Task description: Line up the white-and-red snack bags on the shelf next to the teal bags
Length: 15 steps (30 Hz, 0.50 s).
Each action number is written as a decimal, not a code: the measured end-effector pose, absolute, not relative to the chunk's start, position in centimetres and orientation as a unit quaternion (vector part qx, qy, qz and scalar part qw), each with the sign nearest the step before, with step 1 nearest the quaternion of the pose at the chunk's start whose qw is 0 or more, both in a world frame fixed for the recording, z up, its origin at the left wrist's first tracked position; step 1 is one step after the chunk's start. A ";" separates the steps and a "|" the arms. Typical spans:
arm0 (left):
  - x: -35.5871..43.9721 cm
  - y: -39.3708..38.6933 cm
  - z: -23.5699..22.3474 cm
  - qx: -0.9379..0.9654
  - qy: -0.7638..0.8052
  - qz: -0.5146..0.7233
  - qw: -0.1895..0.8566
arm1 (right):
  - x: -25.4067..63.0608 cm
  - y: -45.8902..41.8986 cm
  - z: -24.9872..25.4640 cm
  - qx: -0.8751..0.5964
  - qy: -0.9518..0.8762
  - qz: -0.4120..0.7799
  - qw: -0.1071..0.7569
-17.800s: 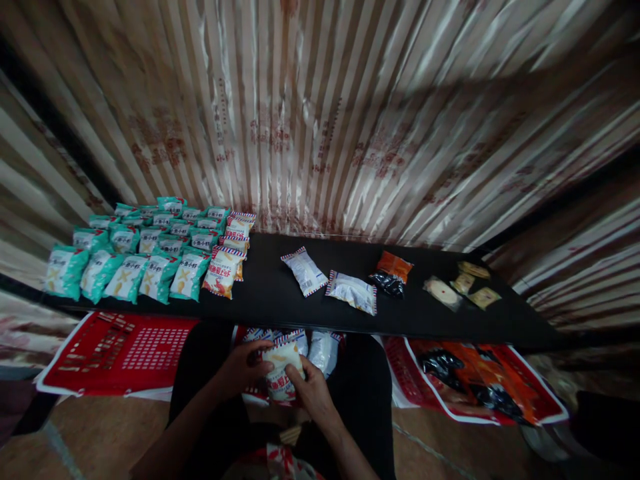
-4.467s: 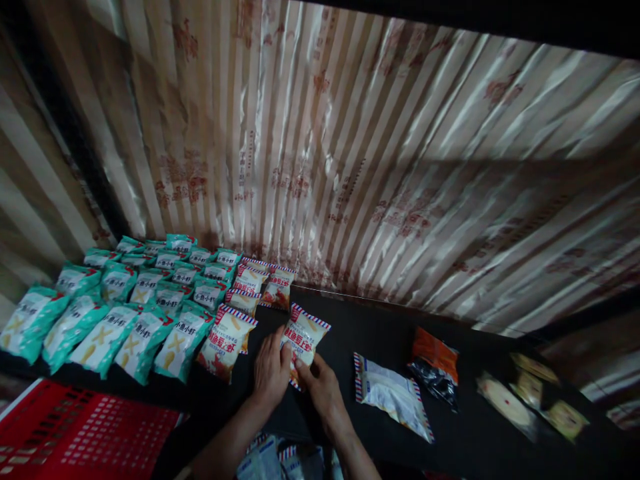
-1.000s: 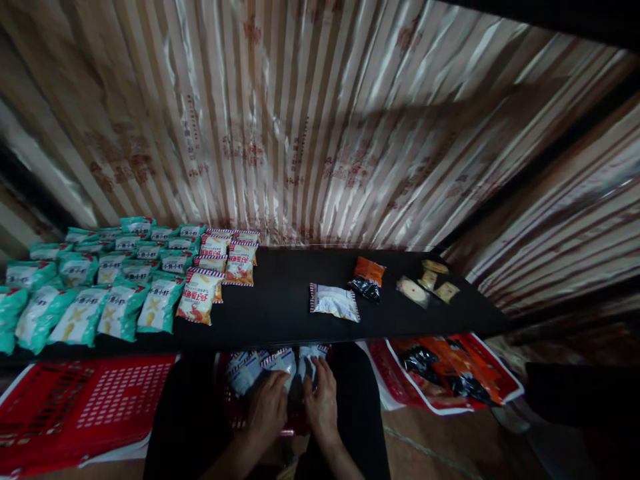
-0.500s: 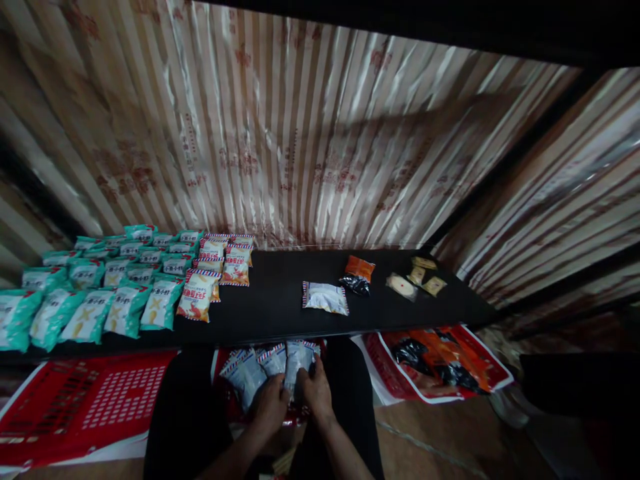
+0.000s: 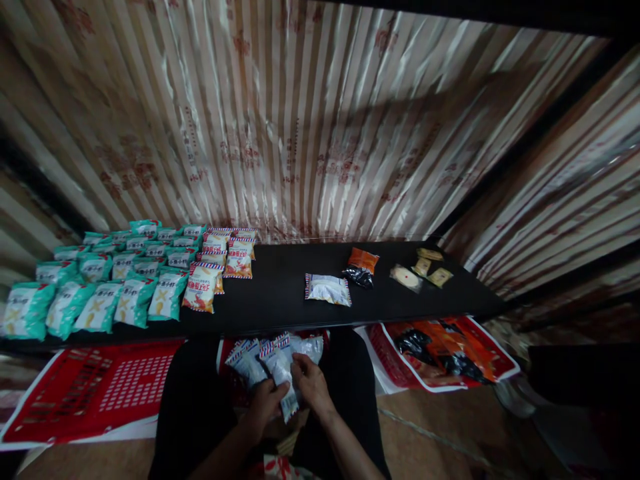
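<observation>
Between my legs, a silvery-white snack packet (image 5: 281, 365) with a red-and-blue striped end is held up at a tilt. My left hand (image 5: 267, 402) pinches its lower part, thumb on top. My right hand (image 5: 311, 385) has its fingers curled against the packet's right edge; the fingertips are partly hidden. Below lie more silvery packets, one at the left (image 5: 246, 363) and one at the right (image 5: 309, 347), in a red basket (image 5: 226, 348) mostly hidden by my hands and legs.
On the black shelf (image 5: 280, 313) stand rows of teal snack bags (image 5: 134, 300), several orange-and-white packets (image 5: 201, 287), a lone silvery packet (image 5: 328, 289), an orange-black bag (image 5: 360, 267) and small gold packets (image 5: 440, 276). Red baskets flank my legs, left (image 5: 135, 383) and right (image 5: 385, 353).
One silvery packet has been lifted from among the others and now stands tilted between my hands. My right hand has shifted slightly left and down against it. The view has shifted a little.
</observation>
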<state>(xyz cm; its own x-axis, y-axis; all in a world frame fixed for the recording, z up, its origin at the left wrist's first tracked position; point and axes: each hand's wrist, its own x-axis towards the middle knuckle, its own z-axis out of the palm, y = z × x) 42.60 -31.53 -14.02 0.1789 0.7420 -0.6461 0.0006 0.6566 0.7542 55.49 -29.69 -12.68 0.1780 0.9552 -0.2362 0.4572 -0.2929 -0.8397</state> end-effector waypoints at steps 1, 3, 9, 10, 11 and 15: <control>42.5 -31.8 -14.0 0.300 0.577 0.269 0.711 | 55.4 -29.8 -12.4 -0.697 -0.512 0.394 0.311; 42.4 -32.3 -14.1 0.272 0.572 0.275 0.723 | 55.1 -29.9 -11.9 -0.691 -0.526 0.393 0.302; 42.1 -33.1 -13.4 0.253 0.600 0.285 0.704 | 54.9 -30.5 -10.7 -0.666 -0.569 0.371 0.308; 42.1 -33.1 -13.2 0.255 0.597 0.290 0.703 | 54.9 -30.6 -10.5 -0.663 -0.574 0.362 0.315; 42.1 -33.1 -13.1 0.256 0.595 0.295 0.703 | 54.9 -30.6 -10.4 -0.660 -0.580 0.352 0.323; 42.3 -32.8 -13.5 0.244 0.607 0.296 0.697 | 54.8 -30.8 -10.3 -0.649 -0.610 0.302 0.341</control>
